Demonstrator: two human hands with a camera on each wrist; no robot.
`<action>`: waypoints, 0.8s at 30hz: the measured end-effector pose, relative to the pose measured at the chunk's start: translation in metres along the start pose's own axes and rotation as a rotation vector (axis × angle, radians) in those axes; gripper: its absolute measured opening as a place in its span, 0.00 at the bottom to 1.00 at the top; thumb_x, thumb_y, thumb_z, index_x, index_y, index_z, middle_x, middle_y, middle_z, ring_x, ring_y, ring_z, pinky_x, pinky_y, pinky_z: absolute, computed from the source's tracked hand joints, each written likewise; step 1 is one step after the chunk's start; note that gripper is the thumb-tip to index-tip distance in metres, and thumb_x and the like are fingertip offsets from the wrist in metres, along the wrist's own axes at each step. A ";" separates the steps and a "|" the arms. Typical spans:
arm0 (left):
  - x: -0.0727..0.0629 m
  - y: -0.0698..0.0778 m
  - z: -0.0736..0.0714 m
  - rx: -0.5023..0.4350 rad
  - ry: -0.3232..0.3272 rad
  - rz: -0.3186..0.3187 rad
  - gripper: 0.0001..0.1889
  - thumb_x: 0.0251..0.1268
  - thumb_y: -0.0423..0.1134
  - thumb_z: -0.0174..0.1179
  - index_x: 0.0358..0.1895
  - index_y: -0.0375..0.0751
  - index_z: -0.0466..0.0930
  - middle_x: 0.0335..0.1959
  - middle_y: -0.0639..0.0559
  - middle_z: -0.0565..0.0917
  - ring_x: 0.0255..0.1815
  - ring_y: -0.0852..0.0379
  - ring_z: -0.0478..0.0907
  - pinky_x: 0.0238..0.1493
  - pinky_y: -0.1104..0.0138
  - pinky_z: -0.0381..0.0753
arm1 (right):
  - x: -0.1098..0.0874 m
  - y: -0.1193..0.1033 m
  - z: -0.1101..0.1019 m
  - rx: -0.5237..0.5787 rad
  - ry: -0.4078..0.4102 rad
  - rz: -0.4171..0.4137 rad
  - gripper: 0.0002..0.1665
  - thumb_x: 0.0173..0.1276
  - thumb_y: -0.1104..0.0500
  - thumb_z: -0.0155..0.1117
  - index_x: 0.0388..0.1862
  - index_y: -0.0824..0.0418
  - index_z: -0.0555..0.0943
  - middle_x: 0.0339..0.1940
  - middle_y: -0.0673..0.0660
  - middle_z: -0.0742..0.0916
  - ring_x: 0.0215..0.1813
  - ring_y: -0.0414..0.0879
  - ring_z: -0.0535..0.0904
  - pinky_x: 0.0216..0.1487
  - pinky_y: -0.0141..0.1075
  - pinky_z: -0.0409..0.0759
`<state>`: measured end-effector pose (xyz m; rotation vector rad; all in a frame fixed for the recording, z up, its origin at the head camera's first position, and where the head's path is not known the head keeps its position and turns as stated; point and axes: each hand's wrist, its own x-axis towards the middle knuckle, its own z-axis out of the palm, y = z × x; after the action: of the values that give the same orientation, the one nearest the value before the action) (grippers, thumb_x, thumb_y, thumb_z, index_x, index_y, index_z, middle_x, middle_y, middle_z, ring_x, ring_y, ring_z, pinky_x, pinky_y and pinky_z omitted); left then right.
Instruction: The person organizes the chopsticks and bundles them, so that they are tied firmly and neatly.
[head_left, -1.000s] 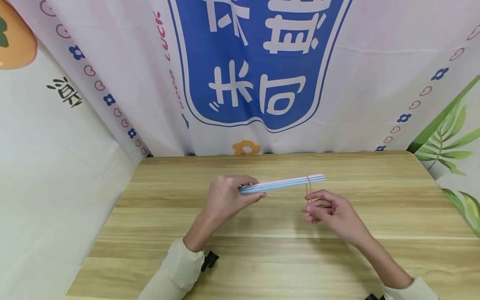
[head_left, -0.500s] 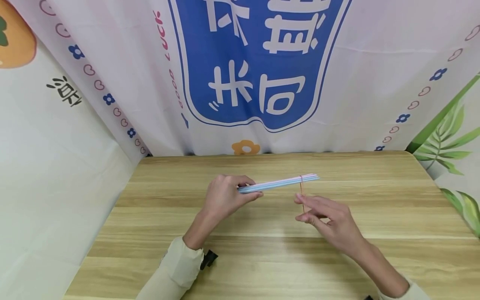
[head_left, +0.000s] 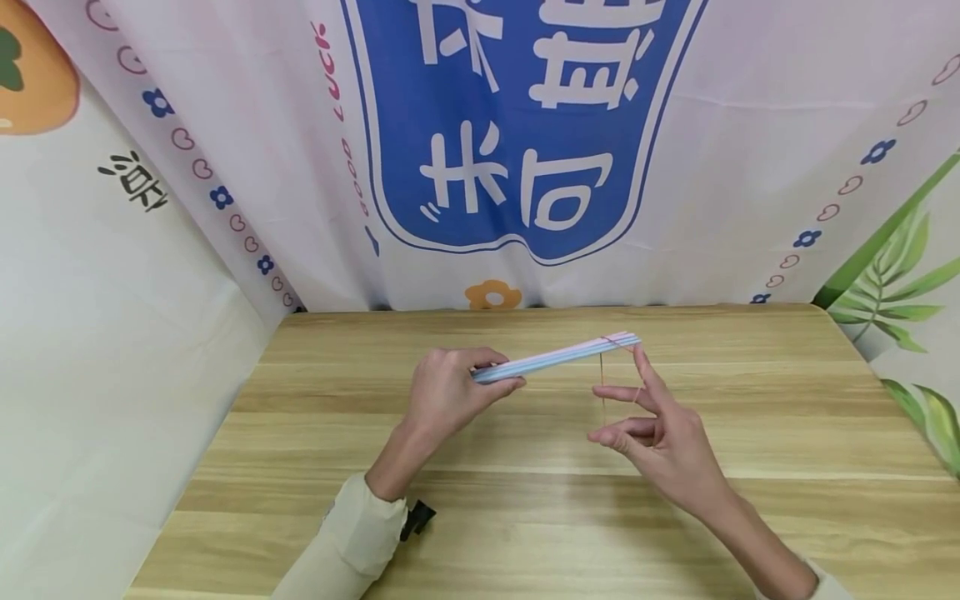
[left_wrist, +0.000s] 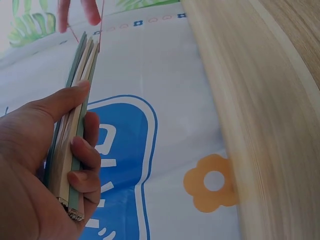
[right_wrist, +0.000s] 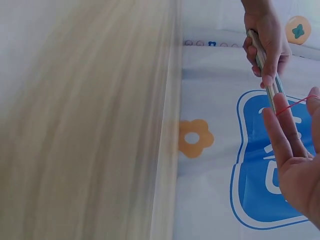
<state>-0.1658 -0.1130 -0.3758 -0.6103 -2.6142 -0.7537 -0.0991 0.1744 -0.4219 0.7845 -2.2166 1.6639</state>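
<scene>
My left hand (head_left: 450, 387) grips one end of a bundle of thin pink and pale blue sticks (head_left: 555, 358), thumb along one side and fingers curled round the other. The bundle is held above the table, its far end tilted slightly up to the right. Around that far end loops a red rubber band (head_left: 602, 379). My right hand (head_left: 678, 450) holds the band stretched below the sticks, with its index finger raised right at the bundle's tip and its fingers spread. In the right wrist view, the red band (right_wrist: 297, 103) runs taut between fingertips.
A wood-grain table (head_left: 480, 533) lies under both hands. Behind it hangs a white cloth (head_left: 750, 183) with a blue printed panel and an orange flower. A black strap piece (head_left: 417, 518) shows at my left cuff.
My right hand has spread its fingers and raised its index finger to the bundle's tip, pulling the rubber band wider. The bundle's far end has tilted up a little; my left hand keeps its grip.
</scene>
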 end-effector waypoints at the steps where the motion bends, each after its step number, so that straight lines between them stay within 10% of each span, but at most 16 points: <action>1: 0.000 0.000 0.000 0.001 0.012 0.007 0.15 0.56 0.52 0.83 0.39 0.46 0.96 0.27 0.56 0.92 0.17 0.68 0.71 0.19 0.74 0.63 | 0.000 -0.002 0.000 0.057 -0.003 0.049 0.66 0.67 0.77 0.71 0.92 0.53 0.43 0.65 0.48 0.89 0.40 0.40 0.94 0.41 0.32 0.90; 6: -0.001 0.001 0.002 -0.001 0.070 0.058 0.15 0.54 0.51 0.84 0.38 0.46 0.96 0.29 0.56 0.93 0.19 0.67 0.79 0.21 0.76 0.69 | -0.001 -0.007 -0.001 0.308 -0.015 0.276 0.56 0.79 0.72 0.62 0.92 0.47 0.43 0.66 0.45 0.87 0.44 0.51 0.94 0.47 0.44 0.91; 13: 0.000 -0.001 0.003 -0.051 0.079 0.146 0.15 0.54 0.49 0.85 0.39 0.45 0.96 0.34 0.53 0.95 0.25 0.63 0.87 0.27 0.75 0.78 | -0.001 -0.003 -0.003 0.519 -0.009 0.430 0.44 0.87 0.62 0.53 0.90 0.63 0.43 0.62 0.47 0.89 0.45 0.43 0.93 0.48 0.44 0.91; 24: -0.002 -0.009 0.001 -0.136 0.031 0.301 0.16 0.54 0.47 0.85 0.41 0.42 0.96 0.34 0.50 0.95 0.28 0.61 0.89 0.29 0.75 0.81 | -0.001 0.021 -0.013 0.904 -0.115 0.390 0.26 0.91 0.62 0.41 0.83 0.53 0.63 0.57 0.47 0.89 0.47 0.36 0.91 0.46 0.33 0.90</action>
<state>-0.1691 -0.1201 -0.3814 -0.9962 -2.3800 -0.8380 -0.1117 0.1906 -0.4354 0.6369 -1.6750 2.9437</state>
